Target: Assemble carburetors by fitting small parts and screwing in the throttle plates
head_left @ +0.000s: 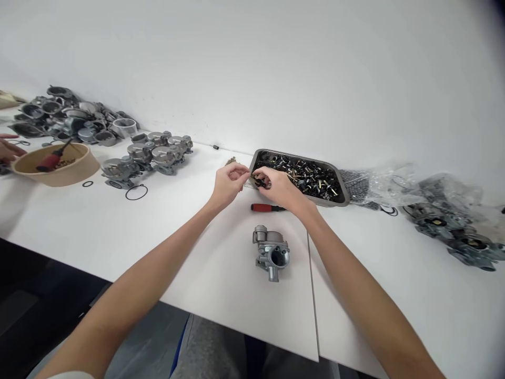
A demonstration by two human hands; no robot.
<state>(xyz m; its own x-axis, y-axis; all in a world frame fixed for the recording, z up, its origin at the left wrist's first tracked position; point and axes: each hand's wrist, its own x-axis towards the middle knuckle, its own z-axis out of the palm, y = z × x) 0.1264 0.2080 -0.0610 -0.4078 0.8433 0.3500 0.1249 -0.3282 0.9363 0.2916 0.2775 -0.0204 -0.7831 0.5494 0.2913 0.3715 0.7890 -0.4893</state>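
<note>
My left hand is at the near left corner of a grey metal tray, thumb and fingertips pinched together. What lies in that pinch is too small to make out. Close beside it, my right hand has its fingers curled around a small dark part. Several small black and brass-coloured fittings fill the tray. Just below my right hand lies a red-handled screwdriver, its far end hidden by that hand. A single metal carburetor rests on the white table between my forearms.
Left of my hands stand several carburetors, with a rubber ring near them. A round tan container holds a screwdriver; another person's hand is beside it. Carburetor bodies are piled behind. Plastic bags and more carburetors lie right.
</note>
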